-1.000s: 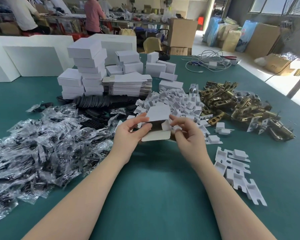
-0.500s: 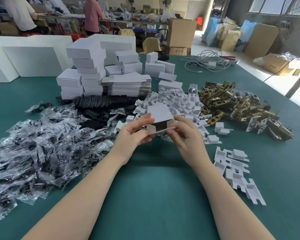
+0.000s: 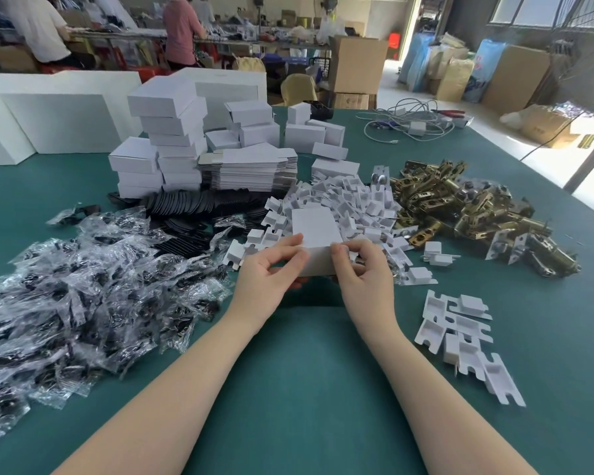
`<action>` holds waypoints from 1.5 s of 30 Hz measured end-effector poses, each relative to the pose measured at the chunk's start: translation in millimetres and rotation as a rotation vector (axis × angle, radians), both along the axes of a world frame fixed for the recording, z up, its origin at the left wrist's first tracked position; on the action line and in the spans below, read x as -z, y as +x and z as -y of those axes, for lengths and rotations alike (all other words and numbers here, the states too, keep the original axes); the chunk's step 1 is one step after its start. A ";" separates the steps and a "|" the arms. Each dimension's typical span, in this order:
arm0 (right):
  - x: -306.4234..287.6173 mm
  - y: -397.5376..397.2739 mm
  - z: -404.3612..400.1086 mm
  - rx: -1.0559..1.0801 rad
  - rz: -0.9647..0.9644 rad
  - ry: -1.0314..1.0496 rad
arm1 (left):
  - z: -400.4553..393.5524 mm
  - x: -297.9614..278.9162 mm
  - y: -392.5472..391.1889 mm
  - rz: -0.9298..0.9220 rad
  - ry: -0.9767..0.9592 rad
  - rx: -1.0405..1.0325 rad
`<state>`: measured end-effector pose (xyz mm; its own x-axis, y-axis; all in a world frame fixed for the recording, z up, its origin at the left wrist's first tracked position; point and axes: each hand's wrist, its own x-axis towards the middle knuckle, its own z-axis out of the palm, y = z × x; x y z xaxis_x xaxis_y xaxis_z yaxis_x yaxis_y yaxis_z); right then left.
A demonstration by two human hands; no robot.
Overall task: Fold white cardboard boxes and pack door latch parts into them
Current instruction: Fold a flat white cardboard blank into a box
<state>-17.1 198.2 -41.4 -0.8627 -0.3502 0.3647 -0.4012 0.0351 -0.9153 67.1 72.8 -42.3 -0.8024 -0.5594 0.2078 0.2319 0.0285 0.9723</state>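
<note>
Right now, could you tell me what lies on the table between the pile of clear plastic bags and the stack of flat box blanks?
In the head view, black flat pieces lie spread between the clear plastic bags and the flat box blanks.

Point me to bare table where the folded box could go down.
Bare green cloth lies between the forearms, bordered by the clear-bagged parts pile on the left and the loose white inserts on the right. The far-right edge beyond the brass latches is bare too. Ahead of the white box in both hands it's crowded.
</note>
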 end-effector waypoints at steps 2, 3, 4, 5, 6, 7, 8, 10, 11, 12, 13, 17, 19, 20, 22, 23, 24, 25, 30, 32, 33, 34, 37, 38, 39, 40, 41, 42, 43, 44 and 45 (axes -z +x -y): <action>-0.4 0.6 -0.3 -0.004 0.077 -0.022 | -1.4 -0.6 -0.7 0.002 -0.023 0.001; -1.0 1.2 -0.6 -0.002 0.102 -0.036 | -1.9 -0.5 -1.3 0.004 -0.024 -0.004; -1.6 1.9 -0.8 -0.002 0.118 -0.045 | -1.9 -0.2 -1.5 0.004 -0.008 -0.005; -2.0 2.0 -0.7 -0.005 0.129 -0.047 | -1.5 -0.2 -1.6 0.008 0.019 -0.001; -2.2 2.0 -0.8 -0.009 0.139 -0.046 | -1.6 -0.9 -1.9 0.022 0.037 0.008; -1.8 1.8 -0.5 -0.016 0.147 -0.045 | -1.5 -0.5 -2.1 0.039 0.041 0.010; -1.4 1.6 -0.2 -0.024 0.151 -0.044 | -2.2 -1.3 -2.2 0.058 0.056 0.007; 0.0 1.1 0.5 -0.036 0.153 -0.041 | -3.1 -2.2 -2.2 0.087 0.076 -0.015; 0.6 1.0 1.1 -0.037 0.154 -0.038 | -3.3 -2.2 -1.9 0.098 0.074 -0.030; 1.0 1.1 2.0 -0.035 0.161 -0.037 | -3.6 -2.4 -1.8 0.109 0.079 -0.036; 1.7 1.3 2.5 -0.030 0.168 -0.037 | -3.2 -2.4 -1.4 0.120 0.083 -0.026; 2.6 3.5 2.0 -0.009 0.191 -0.070 | -2.2 -1.1 -2.4 0.148 0.036 -0.015; 1.5 5.2 1.8 -0.026 0.214 -0.120 | -4.3 -1.1 -2.2 0.107 -0.002 -0.032; 0.8 5.6 2.0 -0.038 0.244 -0.155 | -5.4 -1.2 -1.8 0.080 -0.002 -0.042; -1.4 5.3 2.2 -0.068 0.311 -0.222 | -7.6 -1.0 -2.2 0.036 0.033 -0.047; -2.5 5.0 1.8 -0.086 0.332 -0.251 | -8.0 -0.9 -2.2 0.025 0.057 -0.041; -3.3 4.4 1.4 -0.105 0.348 -0.278 | -8.4 -1.1 -2.2 0.017 0.087 -0.028; -4.0 3.7 0.6 -0.120 0.364 -0.299 | -8.2 -1.1 -2.1 0.008 0.123 -0.006; -4.3 -2.6 -2.7 -0.203 0.380 -0.290 | -6.3 -0.9 -1.5 -0.022 0.294 0.095; -3.2 -5.7 -3.7 -0.246 0.380 -0.252 | -4.7 -0.6 -1.6 -0.026 0.324 0.108; -2.1 -7.1 -4.1 -0.263 0.384 -0.233 | -3.8 -0.3 -1.4 -0.024 0.331 0.114; -1.1 -8.4 -4.6 -0.274 0.384 -0.215 | -2.9 0.2 -1.4 -0.024 0.336 0.120; 1.2 -10.9 -5.2 -0.293 0.365 -0.171 | -0.4 2.6 -1.2 -0.026 0.331 0.140; 1.4 -11.2 -5.3 -0.298 0.358 -0.163 | 0.1 3.1 -1.6 -0.024 0.323 0.143; 1.8 -11.5 -5.3 -0.300 0.351 -0.155 | 0.4 3.6 -1.7 -0.020 0.314 0.145; 2.3 -11.8 -5.4 -0.300 0.345 -0.148 | 0.4 4.0 -2.1 -0.017 0.306 0.145; 2.8 -12.3 -5.6 -0.299 0.339 -0.143 | 0.5 4.1 -2.1 -0.015 0.301 0.145; 3.2 -12.5 -5.5 -0.298 0.333 -0.139 | 0.7 4.2 -2.3 -0.013 0.296 0.145; 3.3 -12.3 -5.2 -0.297 0.327 -0.136 | 1.0 4.0 -2.1 -0.009 0.291 0.148; 2.9 -11.9 -5.1 -0.295 0.319 -0.130 | 1.1 3.7 -2.1 -0.006 0.284 0.152; 2.4 -11.6 -5.1 -0.291 0.311 -0.122 | 1.3 3.6 -1.9 -0.002 0.279 0.154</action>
<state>-28.6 203.3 -43.8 -0.8096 -0.5655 0.1575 -0.0833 -0.1549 -0.9844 65.2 71.5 -45.9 -0.8820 -0.4667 0.0650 0.2143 -0.2745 0.9374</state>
